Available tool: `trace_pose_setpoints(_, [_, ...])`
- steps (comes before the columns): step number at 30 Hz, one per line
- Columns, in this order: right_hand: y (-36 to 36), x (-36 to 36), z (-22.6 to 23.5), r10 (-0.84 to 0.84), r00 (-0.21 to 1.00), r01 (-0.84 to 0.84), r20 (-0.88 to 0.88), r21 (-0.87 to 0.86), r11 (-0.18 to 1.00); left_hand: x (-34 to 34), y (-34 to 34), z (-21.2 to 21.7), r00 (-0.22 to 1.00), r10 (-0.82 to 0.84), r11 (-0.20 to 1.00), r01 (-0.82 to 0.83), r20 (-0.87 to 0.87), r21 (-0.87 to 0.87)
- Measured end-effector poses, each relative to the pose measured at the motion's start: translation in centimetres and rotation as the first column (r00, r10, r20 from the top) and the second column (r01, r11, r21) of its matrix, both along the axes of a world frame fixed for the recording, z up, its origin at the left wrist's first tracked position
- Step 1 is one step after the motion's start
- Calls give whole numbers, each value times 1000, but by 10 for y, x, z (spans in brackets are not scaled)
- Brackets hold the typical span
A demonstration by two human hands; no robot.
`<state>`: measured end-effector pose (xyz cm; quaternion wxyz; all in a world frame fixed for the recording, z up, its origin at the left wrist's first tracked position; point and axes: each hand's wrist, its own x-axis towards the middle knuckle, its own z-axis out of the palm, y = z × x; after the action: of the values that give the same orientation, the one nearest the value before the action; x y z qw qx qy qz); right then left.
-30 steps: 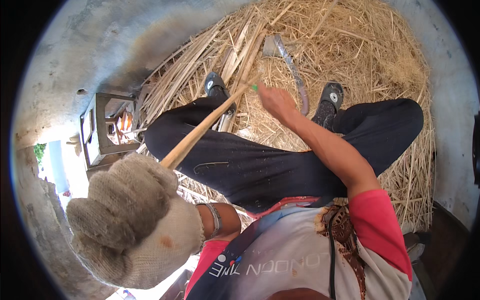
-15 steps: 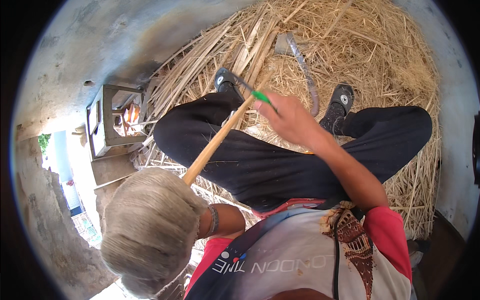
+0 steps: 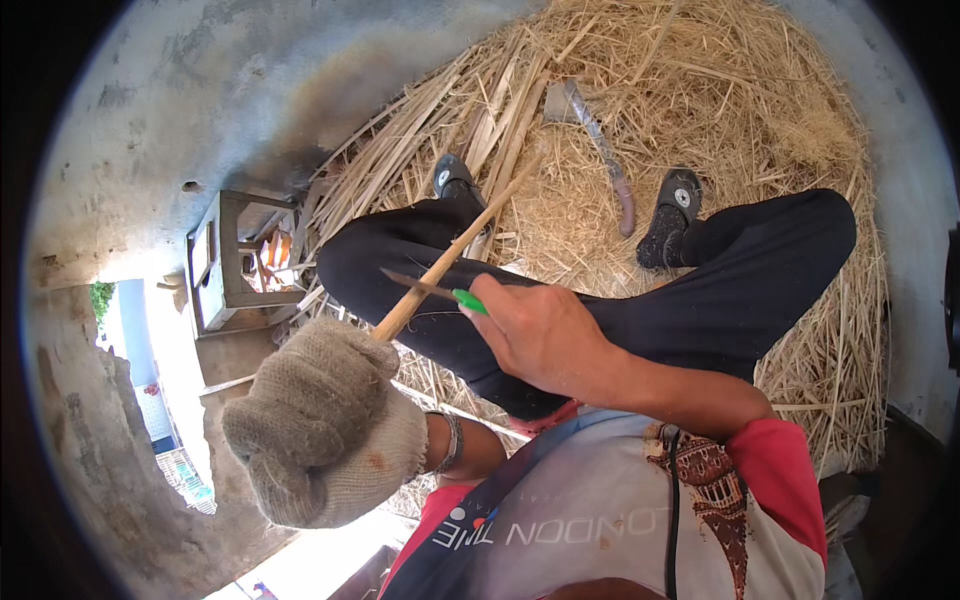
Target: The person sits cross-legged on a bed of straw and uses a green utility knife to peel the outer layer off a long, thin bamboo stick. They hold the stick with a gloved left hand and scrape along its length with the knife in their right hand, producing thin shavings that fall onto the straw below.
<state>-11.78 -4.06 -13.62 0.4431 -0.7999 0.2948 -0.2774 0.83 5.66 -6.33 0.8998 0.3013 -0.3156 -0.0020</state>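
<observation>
Left hand [image 3: 325, 420] grips stick [image 3: 455, 250]; right hand [image 3: 545, 335] grips knife [image 3: 466, 299], blade crossing stick. Advise shallow strokes, away from left hand.

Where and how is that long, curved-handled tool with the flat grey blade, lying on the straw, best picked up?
I'd probably take the tool by its brown handle end, from above on the near side: that slim, rounded end lies uncovered on the straw, pointing toward the black trousers, while the flat grey blade lies at the far end.
</observation>
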Motion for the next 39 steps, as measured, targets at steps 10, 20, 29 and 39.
trace_pose_setpoints(10, [-20, -2, -4, 49, 979, -37, -199, 66, 997, -16, -20, 17, 986, -100, 988, 82, 133, 134])
trace_pose_setpoints(20, [-43, -4, -46, 14, 983, -8, -185, 31, 999, -18, -32, 29, 946, -212, 964, 161, 244, 211])
trace_pose_setpoints(29, [-55, 2, -34, -34, 973, 32, -228, -12, 999, -10, -37, 39, 901, -337, 934, 283, 272, 218])
trace_pose_setpoints(39, [-59, 7, -57, -8, 953, 19, -303, 32, 999, 13, -44, 45, 802, -529, 849, 505, 278, 156])
